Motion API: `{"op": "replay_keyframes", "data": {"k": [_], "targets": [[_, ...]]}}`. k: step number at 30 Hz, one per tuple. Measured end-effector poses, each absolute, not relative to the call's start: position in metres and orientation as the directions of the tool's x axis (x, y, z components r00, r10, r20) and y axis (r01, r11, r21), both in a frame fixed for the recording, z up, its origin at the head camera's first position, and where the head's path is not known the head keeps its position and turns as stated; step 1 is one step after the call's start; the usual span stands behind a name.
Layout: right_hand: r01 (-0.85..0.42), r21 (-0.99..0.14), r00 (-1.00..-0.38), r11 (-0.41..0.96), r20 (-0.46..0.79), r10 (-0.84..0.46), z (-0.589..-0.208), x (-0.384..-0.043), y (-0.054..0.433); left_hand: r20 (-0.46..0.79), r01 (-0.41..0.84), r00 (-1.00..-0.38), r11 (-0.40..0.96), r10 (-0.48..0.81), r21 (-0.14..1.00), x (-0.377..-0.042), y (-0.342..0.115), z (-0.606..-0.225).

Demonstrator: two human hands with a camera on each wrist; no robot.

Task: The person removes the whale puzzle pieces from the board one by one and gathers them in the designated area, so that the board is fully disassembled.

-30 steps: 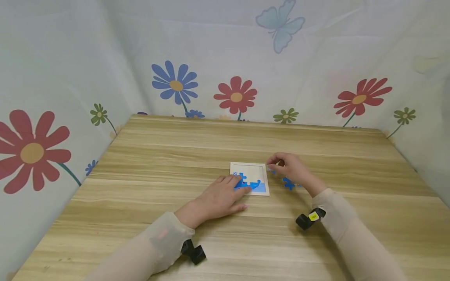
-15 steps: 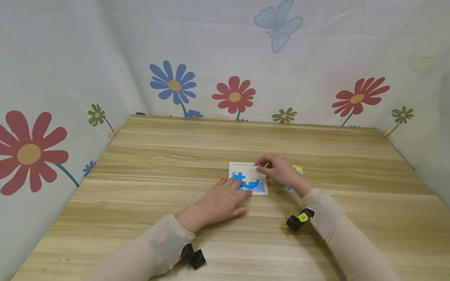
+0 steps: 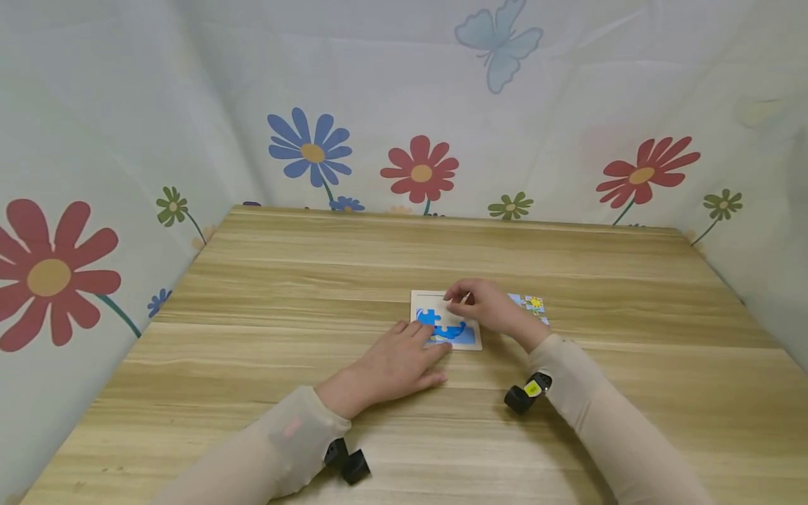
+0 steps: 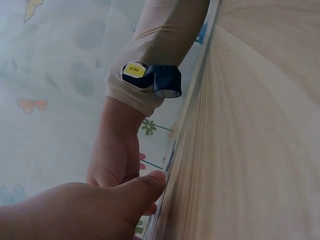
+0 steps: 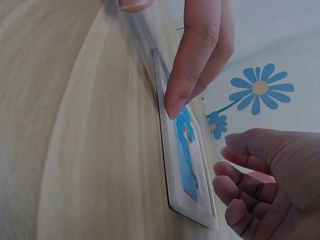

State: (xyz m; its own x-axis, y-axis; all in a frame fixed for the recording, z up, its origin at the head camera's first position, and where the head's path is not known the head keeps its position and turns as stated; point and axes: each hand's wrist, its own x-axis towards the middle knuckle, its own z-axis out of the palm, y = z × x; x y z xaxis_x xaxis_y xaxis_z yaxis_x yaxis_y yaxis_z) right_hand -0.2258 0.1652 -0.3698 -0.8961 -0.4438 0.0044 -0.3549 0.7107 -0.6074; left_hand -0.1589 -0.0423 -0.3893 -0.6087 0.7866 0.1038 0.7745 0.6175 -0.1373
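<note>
A small square puzzle tray [image 3: 414,301] with a pale frame lies mid-table, its near part filled with blue puzzle pieces [image 3: 456,331]. My left hand [image 3: 394,358] rests on the near-left side, fingers extended; in the right wrist view, a left fingertip [image 5: 175,107] touches the tray's rim. Over the tray's far-right part hovers my right hand [image 3: 486,305], thumb and fingers bent toward each other. Whether a piece sits between them is hidden. The right wrist view shows those curled right fingers [image 5: 240,185] beside the tray.
Loose puzzle pieces lie right of the tray, one with a yellow sun [image 3: 535,303]; the right forearm partly covers this group. Behind the wooden table [image 3: 315,266] hangs a flower-printed cloth [image 3: 379,70]. Each sleeve carries a black wrist camera [image 3: 355,466].
My right hand has moved left from the loose pieces to above the tray, uncovering the sun piece. The left hand has stayed on the tray.
</note>
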Motion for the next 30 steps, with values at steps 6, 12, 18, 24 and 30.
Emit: {"op": "replay_keyframes", "data": {"k": [6,12,18,24,30], "targets": [[-0.366,-0.578,-0.891,0.729,-0.008,-0.453,-0.371,-0.227,0.156,0.111,0.777,-0.605,0.615,0.788,-0.132,-0.159,-0.042,-0.390],[-0.397,-0.564,-0.877,0.724,0.001,-0.480,-0.373,-0.228,0.147,0.117,0.776,-0.604,0.615,0.789,-0.142,-0.158,-0.041,-0.389],[-0.379,-0.556,-0.885,0.740,-0.016,-0.465,-0.373,-0.228,0.141,0.138,0.776,-0.598,0.613,0.790,-0.147,-0.159,-0.041,-0.390],[-0.370,-0.550,-0.885,0.749,-0.036,-0.464,-0.374,-0.230,0.137,0.143,0.778,-0.596,0.612,0.790,-0.144,-0.158,-0.041,-0.390],[-0.364,-0.550,-0.886,0.751,-0.044,-0.462,-0.374,-0.230,0.135,0.132,0.777,-0.602,0.615,0.788,-0.132,-0.158,-0.042,-0.390]]}}
